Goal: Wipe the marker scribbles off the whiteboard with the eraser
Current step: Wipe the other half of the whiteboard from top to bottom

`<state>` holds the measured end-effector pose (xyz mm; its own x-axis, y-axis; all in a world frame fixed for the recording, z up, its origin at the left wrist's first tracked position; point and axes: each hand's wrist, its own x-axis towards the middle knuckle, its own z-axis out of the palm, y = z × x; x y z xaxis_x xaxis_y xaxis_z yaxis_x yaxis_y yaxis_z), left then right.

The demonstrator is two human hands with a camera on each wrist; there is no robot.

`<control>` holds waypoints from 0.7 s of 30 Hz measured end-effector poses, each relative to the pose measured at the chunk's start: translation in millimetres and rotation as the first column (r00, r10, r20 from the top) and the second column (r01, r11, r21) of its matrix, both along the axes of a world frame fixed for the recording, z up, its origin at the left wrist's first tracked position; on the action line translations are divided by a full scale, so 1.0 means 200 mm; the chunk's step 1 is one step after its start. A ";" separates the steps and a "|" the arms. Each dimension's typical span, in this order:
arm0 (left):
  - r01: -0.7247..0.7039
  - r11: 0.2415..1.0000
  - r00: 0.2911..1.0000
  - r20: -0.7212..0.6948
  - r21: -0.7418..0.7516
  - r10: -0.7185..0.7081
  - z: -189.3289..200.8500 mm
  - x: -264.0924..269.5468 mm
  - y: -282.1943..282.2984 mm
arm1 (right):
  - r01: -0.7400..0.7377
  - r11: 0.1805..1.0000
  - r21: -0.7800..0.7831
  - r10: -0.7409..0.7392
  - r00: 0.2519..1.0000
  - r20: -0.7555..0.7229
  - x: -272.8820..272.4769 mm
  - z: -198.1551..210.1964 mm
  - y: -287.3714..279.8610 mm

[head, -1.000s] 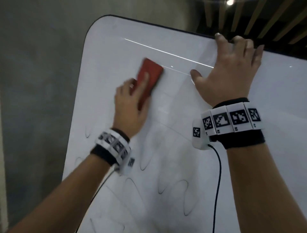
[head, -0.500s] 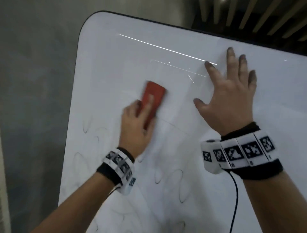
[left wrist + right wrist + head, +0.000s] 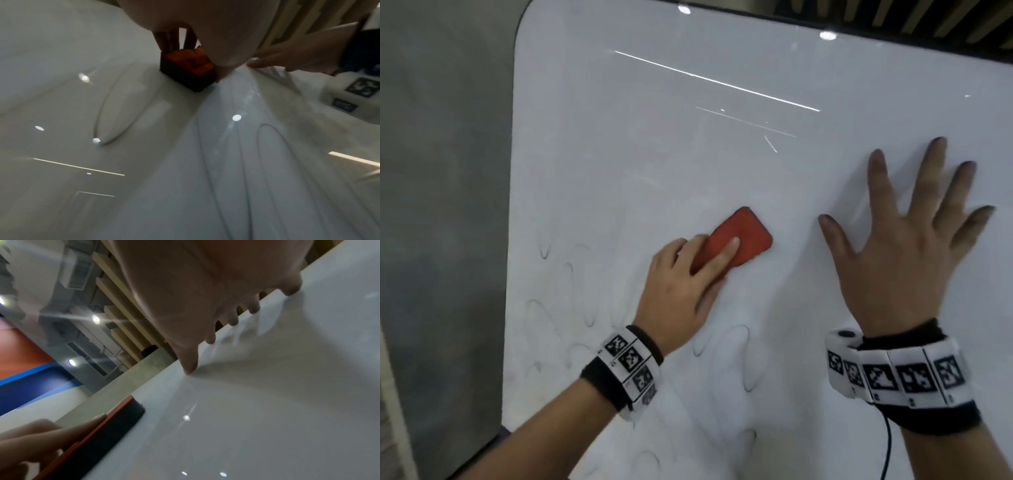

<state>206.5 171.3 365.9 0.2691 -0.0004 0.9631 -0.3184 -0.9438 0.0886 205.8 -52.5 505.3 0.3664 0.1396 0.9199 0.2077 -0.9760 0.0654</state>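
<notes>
Under left hand (image 3: 681, 287): eraser (image 3: 736, 238).

Dim, blurry frames; ceiling lights glare off the whiteboard (image 3: 688, 154).

whiteboard (image 3: 619, 154) lower edge cropped, scribbles (image 3: 736, 356) faint

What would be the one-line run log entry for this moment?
left hand: holds eraser on whiteboard | right hand: flat on board | scribbles: remain below
</notes>
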 end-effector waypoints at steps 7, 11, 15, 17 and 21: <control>-0.096 0.897 0.995 -0.005 -0.431 0.105 0.17 0.06 0.17 | -0.002 0.998 -0.057 0.003 1.000 0.020 0.01 -0.02 -0.06; -0.004 0.936 1.000 0.010 -0.352 0.007 0.06 -0.01 -0.17 | 0.006 0.996 -0.087 -0.003 1.000 0.031 0.01 -0.03 -0.08; 0.082 0.973 0.995 -0.034 -0.217 -0.091 -0.11 -0.08 -0.37 | 0.000 0.995 -0.101 0.007 0.997 0.072 0.01 -0.03 -0.10; 0.076 0.960 0.997 -0.001 -0.268 -0.079 -0.08 -0.04 -0.30 | -0.043 0.994 -0.103 0.053 0.994 0.091 0.01 -0.02 -0.14; 0.028 0.791 0.999 0.048 -0.612 0.002 0.03 0.01 -0.21 | -0.129 0.985 -0.116 0.136 0.989 0.057 -0.01 -0.02 -0.25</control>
